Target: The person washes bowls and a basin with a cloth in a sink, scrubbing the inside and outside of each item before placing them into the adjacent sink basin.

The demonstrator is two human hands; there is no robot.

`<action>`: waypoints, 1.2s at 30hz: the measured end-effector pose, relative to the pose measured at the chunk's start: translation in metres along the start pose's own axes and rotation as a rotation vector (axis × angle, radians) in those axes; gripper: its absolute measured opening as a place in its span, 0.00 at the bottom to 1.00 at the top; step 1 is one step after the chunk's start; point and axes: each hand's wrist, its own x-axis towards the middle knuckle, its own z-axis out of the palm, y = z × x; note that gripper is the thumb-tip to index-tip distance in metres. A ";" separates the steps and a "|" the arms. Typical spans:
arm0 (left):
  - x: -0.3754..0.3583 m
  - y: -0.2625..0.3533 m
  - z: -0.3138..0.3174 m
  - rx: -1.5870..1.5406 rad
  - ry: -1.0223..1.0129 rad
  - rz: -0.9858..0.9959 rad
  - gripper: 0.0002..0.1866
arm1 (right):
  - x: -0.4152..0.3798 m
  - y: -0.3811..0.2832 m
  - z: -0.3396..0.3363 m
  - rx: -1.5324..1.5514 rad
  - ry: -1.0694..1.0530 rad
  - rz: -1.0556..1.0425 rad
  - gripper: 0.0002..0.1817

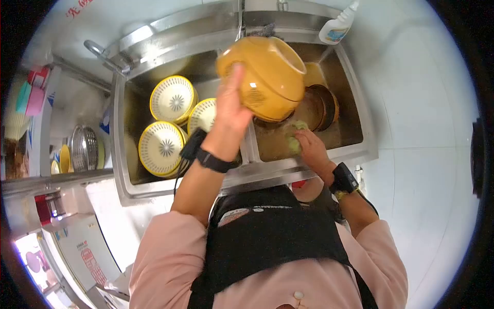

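1. Clamping yellow bowl (270,82) at twelve o'clock in fingers of left hand (234,105), over sink (369,148), probably to catch drips.
2. Clutching green scrubber (294,144), three o'clock, in fingers of right hand (312,148).

A: Any readable text?
B: Red Chinese characters (80,9) on the wall (128,14), top left. First looks like 洗, second unclear.
A: Spray bottle (340,23)?
B: Blue label (336,35), illegible.
A: White panel (72,247), lower left?
B: Red print (92,263), too small.
A: Apron (272,232)?
B: Pale print (234,216), unreadable.
A: Yellow bowl (270,69)?
B: Dark marks (254,96), blurred.
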 end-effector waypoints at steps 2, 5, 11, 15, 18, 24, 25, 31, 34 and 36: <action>0.001 0.031 -0.014 -0.033 -0.072 -0.010 0.22 | -0.017 0.008 0.004 0.118 -0.365 0.605 0.18; -0.012 0.072 -0.029 -0.069 -0.146 0.069 0.23 | -0.046 0.018 0.022 0.101 -0.257 0.745 0.13; -0.027 0.130 -0.062 0.399 -0.032 0.185 0.20 | -0.045 0.004 0.027 -0.059 -0.093 0.686 0.11; -0.024 0.143 -0.088 0.633 0.058 0.017 0.15 | -0.047 0.004 0.027 -0.023 -0.027 0.690 0.14; -0.012 0.127 -0.116 0.758 0.093 -0.068 0.13 | -0.048 0.005 0.029 -0.026 -0.031 0.678 0.12; 0.010 0.071 -0.187 1.129 0.039 -0.245 0.15 | -0.044 0.006 0.027 -0.036 -0.052 0.711 0.12; 0.019 0.058 -0.215 1.310 -0.037 -0.180 0.16 | -0.044 0.005 0.026 -0.027 -0.064 0.729 0.12; -0.005 0.029 -0.194 1.943 -0.238 0.014 0.18 | -0.045 0.007 0.028 -0.012 -0.106 0.746 0.13; -0.012 0.020 -0.213 2.112 -0.382 0.130 0.15 | -0.042 0.004 0.023 0.000 -0.132 0.774 0.13; -0.018 0.015 -0.221 2.174 -0.450 0.095 0.14 | -0.043 0.007 0.026 0.001 -0.116 0.756 0.13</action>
